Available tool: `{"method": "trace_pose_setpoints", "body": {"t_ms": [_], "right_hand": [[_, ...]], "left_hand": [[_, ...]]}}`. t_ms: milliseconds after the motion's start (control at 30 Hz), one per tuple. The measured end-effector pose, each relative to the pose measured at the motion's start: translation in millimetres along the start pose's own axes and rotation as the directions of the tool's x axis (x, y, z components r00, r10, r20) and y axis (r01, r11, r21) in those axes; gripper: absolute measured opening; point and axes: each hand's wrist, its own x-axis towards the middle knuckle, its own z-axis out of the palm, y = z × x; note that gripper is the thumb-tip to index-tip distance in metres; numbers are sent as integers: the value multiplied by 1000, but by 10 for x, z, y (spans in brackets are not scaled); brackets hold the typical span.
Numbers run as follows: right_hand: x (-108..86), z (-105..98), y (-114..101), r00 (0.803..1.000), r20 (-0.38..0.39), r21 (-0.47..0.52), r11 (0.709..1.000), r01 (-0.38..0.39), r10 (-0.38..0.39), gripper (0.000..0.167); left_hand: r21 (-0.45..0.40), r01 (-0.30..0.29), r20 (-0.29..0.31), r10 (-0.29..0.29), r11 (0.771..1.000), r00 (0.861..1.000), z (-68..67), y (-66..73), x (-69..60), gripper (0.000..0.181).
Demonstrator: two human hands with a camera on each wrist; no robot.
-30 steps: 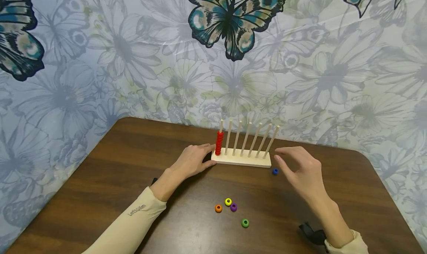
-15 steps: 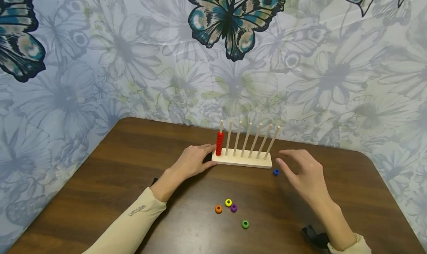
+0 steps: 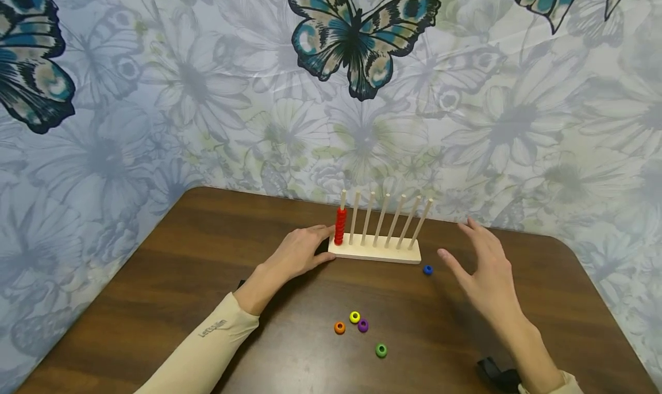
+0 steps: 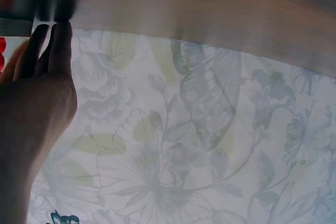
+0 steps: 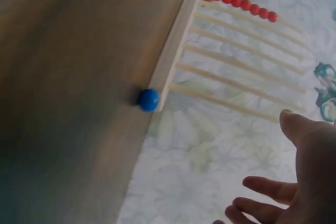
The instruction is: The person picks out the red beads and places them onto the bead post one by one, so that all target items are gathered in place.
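A wooden peg stand (image 3: pixel 374 252) with several upright pegs stands near the table's back edge. Red beads (image 3: pixel 339 227) are stacked on its leftmost peg; the other pegs are bare. My left hand (image 3: pixel 292 253) holds the stand's left end, thumb at the front corner and fingers toward the back. To the right, my right hand (image 3: pixel 488 273) hovers with fingers spread and nothing in it. Between that hand and the stand's right end, a blue bead (image 3: pixel 427 270) lies on the table. In the right wrist view, the right fingers (image 5: pixel 270 188) are apart from everything.
Nearer the front lie an orange bead (image 3: pixel 339 328), a yellow bead (image 3: pixel 354 317), a purple bead (image 3: pixel 363 325) and a green bead (image 3: pixel 381 350). The brown table (image 3: pixel 181 279) meets a butterfly-and-flower patterned wall covering (image 3: pixel 233 95) at the back.
My right hand has drawn back to the right, away from the blue bead, and its fingers have spread wider. My left hand, the stand and the beads stay in place.
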Motion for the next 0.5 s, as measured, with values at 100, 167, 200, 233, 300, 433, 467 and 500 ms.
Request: {"method": "trace_pose_setpoints", "body": {"t_ms": [100,167,200,233,300,433,467,500], "right_hand": [[-60,-39,64,997,60,-4,999,-53,53,69],[-92,-64,98,993,94,-10,998,-69,70,70],[-112,-76,110,991,109,-14,997,-74,75,71],[-132,-89,121,989,124,-17,997,-81,82,72],[-164,-119,138,984,150,-17,995,-97,98,73],[-193,-174,168,977,175,-27,993,-116,119,74],[-194,-185,175,977,176,-30,993,-115,118,75],[-194,-193,183,978,177,-34,993,-110,114,75]], "left_hand": [[-32,-11,-10,11,999,1000,7,-22,36,52],[-54,-14,-10,13,998,1000,9,-41,50,49],[-61,-14,-10,13,998,1000,9,-49,55,48],[-66,-11,-7,11,998,1000,7,-56,59,49],[-76,-5,3,5,997,1000,4,-64,66,50],[-77,10,20,-9,997,1000,3,-59,75,53],[-75,14,24,-13,997,1000,4,-55,76,54],[-73,17,28,-15,997,1000,7,-50,77,54]]}}
